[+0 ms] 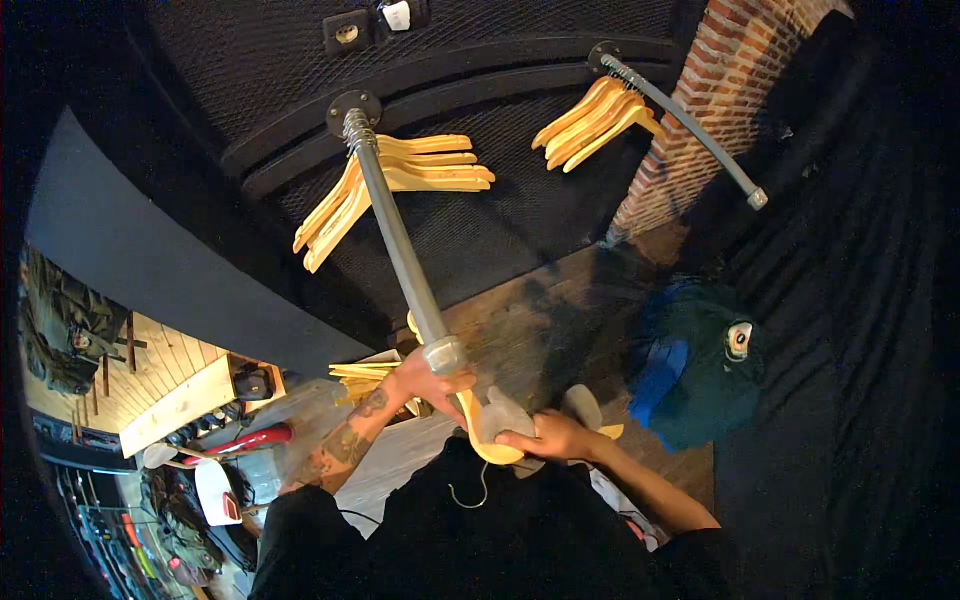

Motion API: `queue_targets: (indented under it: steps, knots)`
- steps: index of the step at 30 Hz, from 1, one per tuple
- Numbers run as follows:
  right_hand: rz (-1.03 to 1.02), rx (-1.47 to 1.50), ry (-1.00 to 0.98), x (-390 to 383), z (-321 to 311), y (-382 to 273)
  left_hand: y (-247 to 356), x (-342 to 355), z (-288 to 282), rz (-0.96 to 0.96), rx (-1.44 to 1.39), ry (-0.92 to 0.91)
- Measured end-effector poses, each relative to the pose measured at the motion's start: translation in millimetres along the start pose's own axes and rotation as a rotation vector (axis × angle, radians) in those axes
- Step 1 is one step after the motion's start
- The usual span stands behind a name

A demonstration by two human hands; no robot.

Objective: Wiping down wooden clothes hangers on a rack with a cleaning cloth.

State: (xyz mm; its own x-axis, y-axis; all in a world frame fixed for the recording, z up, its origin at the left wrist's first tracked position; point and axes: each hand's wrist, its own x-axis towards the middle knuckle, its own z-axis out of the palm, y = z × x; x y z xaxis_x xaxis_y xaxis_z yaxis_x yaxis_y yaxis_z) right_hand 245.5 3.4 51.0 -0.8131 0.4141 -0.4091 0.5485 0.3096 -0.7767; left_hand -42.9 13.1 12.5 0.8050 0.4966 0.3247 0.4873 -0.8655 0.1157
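Close in front of me is a pale wooden hanger [493,452], its metal hook pointing toward my body. My left hand [432,384] is closed at the hanger's left arm, just below the capped end of a metal rail; some of its fingers are hidden. Light grey cloth, seemingly a garment [506,415], is bunched against the hanger. My right hand [556,437] pinches this cloth beside the hanger's middle, thumb on top. The hanger's other tip shows past the right hand.
The grey metal rail [395,225] juts from the dark wall toward me, bearing several wooden hangers [430,165]. A second rail [690,125] with hangers stands right, near a brick column [690,120]. Dark green and blue clothing [705,365] is at right. More hangers [362,372] lie low left.
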Motion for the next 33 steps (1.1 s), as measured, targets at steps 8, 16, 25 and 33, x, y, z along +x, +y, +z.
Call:
queue_targets:
  steps: [8,16,25,33]
  knots:
    - [0.060,-0.091,0.012,-59.5,-18.8,78.8,-20.3,-49.0,-16.7,-0.226,-0.136,-0.759]
    - [-0.100,-0.136,0.441,-83.5,-16.9,126.9,0.7,-53.7,-14.2,-0.194,-0.108,0.171]
    - [-0.067,-0.762,1.066,-103.5,24.9,301.0,11.9,-69.7,-21.9,-1.009,-0.438,-0.128]
    - [-0.175,-0.047,0.859,12.7,-4.9,30.1,31.7,-5.4,27.4,-0.976,-0.556,-0.251]
